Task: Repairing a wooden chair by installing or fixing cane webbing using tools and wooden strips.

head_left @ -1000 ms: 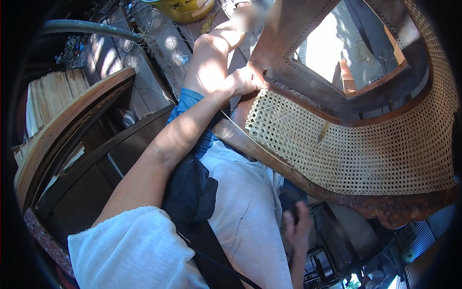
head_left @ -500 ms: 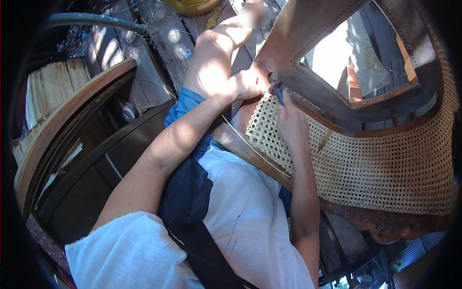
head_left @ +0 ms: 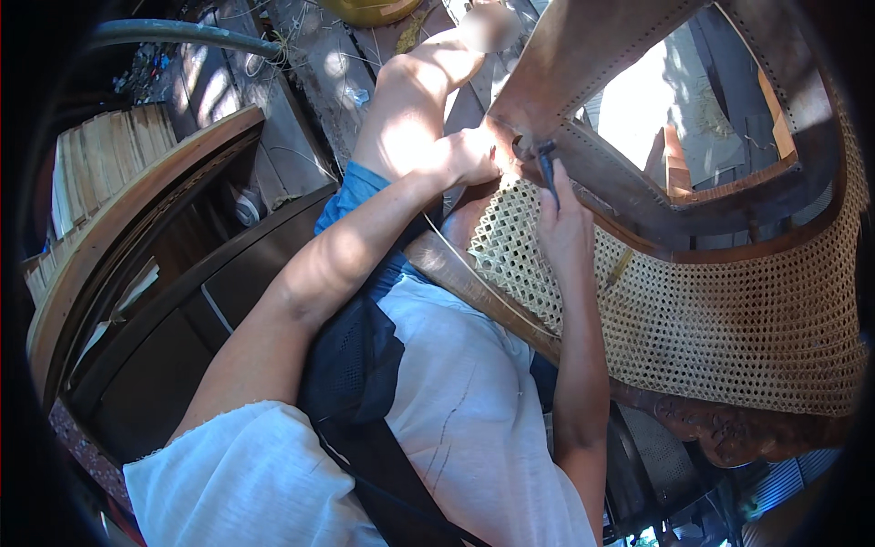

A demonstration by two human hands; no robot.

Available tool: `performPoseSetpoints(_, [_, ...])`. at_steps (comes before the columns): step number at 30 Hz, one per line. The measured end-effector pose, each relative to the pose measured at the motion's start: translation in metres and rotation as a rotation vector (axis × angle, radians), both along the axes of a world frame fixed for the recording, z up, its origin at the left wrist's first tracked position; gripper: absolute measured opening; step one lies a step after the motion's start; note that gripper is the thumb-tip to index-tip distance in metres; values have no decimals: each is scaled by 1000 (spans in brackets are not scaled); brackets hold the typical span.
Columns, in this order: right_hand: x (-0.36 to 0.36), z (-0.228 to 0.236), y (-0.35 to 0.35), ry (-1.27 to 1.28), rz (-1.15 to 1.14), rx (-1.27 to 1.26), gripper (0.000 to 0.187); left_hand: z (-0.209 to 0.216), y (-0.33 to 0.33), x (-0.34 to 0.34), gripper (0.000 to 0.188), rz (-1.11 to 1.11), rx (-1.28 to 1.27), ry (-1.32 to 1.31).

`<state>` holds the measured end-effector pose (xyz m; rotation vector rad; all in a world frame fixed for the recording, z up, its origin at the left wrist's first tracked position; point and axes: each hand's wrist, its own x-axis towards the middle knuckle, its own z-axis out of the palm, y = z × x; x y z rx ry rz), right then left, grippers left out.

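Note:
A wooden chair frame [head_left: 629,164] with woven cane webbing [head_left: 720,319] lies tilted across my lap. My right hand [head_left: 567,228] grips a small hammer [head_left: 549,171] by its dark handle, its head raised just above the frame's corner. At that corner, by the narrow end of the cane, my left hand [head_left: 472,157] is closed with its fingertips against the wood. Whatever it pinches is too small or hidden to make out. A loose cane strand [head_left: 456,251] runs along the rail nearest me.
To the left stand a curved wooden frame [head_left: 146,201], a stack of thin wooden slats [head_left: 105,164] and a dark bench-like panel [head_left: 173,342]. A grey hose [head_left: 182,35] crosses the upper left. A yellow bowl-like object [head_left: 369,7] rests on the planks at the top.
The hammer has lifted away from the frame's corner, and my right hand has shifted slightly right. My left hand stays at the corner.

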<state>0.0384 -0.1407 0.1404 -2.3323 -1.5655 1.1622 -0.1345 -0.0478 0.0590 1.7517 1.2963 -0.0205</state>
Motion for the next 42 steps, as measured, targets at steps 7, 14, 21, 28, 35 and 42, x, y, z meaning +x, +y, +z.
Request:
performPoseSetpoints(7, [-8, 5, 3, -115, 33, 1, 48, 68, 28, 9, 26, -139, -305, 21])
performPoseSetpoints(14, [1, 3, 9, -90, 109, -43, 49, 51, 23, 12, 27, -264, -171, 19])
performPoseSetpoints(21, [-1, 6, 10, -110, 209, -164, 50, -32, -1, 12, 29, -258, -54, -86])
performPoseSetpoints(28, [-3, 14, -3, -113, 131, -40, 44, -7, -8, 20, 46, -227, -296, 273])
performPoseSetpoints(35, [17, 124, -181, 522, -318, 13, 26, 19, -5, -25, 54, -123, -258, 123])
performPoseSetpoints(42, [-39, 76, -367, 209, -387, 91, 37, 114, -17, -6, 56, 394, -825, -768])
